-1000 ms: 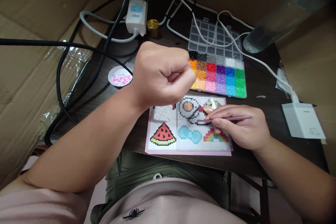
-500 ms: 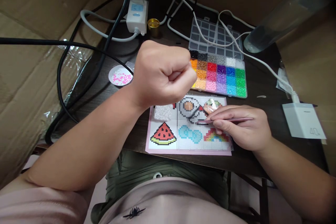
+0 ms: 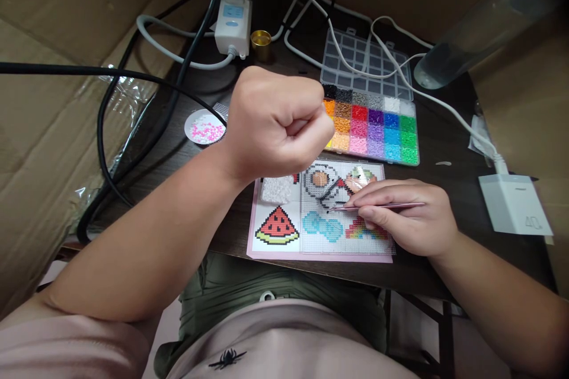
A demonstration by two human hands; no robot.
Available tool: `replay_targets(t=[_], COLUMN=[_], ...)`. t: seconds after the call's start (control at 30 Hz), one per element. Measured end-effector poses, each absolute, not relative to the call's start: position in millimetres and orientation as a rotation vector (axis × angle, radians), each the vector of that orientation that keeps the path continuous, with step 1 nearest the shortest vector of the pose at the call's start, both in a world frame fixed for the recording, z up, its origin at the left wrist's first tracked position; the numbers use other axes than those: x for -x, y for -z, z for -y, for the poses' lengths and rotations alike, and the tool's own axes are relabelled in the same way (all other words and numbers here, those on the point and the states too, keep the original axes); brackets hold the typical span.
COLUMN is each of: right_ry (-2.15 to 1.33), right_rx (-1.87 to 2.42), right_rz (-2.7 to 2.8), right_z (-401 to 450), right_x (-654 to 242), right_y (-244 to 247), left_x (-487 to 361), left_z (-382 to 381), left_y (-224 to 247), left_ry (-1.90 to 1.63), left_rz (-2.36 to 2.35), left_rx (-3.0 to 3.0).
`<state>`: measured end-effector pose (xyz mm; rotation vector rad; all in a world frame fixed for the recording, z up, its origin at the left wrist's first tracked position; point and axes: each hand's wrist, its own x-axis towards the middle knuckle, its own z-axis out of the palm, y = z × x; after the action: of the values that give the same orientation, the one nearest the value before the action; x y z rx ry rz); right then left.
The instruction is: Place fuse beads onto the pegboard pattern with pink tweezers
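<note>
My left hand (image 3: 280, 121) is closed in a fist, raised over the back left of the pegboard. Nothing sticks out of it. In my right hand (image 3: 406, 213) is a pair of thin pink tweezers (image 3: 391, 205), pinched between thumb and fingers and lying nearly level. Their tips, with a small dark bead (image 3: 328, 211) at the end, are over the clear pegboard (image 3: 322, 249), just above the pale blue bow pattern (image 3: 322, 227). Black and grey beads trace a round figure (image 3: 320, 180) behind the tips. My right fingers partly cover the rainbow pattern (image 3: 360, 228).
A clear box of white beads (image 3: 276, 190) sits on the pattern sheet, behind a printed watermelon (image 3: 277, 226). Behind lies a sorted bead case (image 3: 376, 127). A dish of pink and white beads (image 3: 204, 128), a gold cup (image 3: 261, 39), cables and a white charger (image 3: 514, 204) surround the work.
My right hand has shifted the tweezers slightly left and toward me, and their tips are now nearer the bow pattern. My left fist stays practically still.
</note>
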<state>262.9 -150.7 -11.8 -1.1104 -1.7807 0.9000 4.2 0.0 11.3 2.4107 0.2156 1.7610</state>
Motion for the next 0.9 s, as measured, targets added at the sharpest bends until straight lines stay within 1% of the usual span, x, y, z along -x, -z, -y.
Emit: replay_targets(t=[0.33, 0.77, 0.9], right_ry=[-0.878, -0.863, -0.892], right_rx=[1.002, 1.042, 1.097], right_rz=[1.871, 1.843, 1.797], right_z=[147.5, 148.8, 149.6], right_x=[-260.7, -260.3, -261.2], right_y=[9.0, 9.5, 10.0], left_x=[-3.8, -4.4, -4.1], left_z=[0.5, 2.1, 1.8], left_y=[-11.7, -10.9, -11.5], left_ry=[-1.753, -1.776, -1.726], left_rz=[-0.281, -0.227, -0.271], left_rx=[-2.452, -2.39, -2.399])
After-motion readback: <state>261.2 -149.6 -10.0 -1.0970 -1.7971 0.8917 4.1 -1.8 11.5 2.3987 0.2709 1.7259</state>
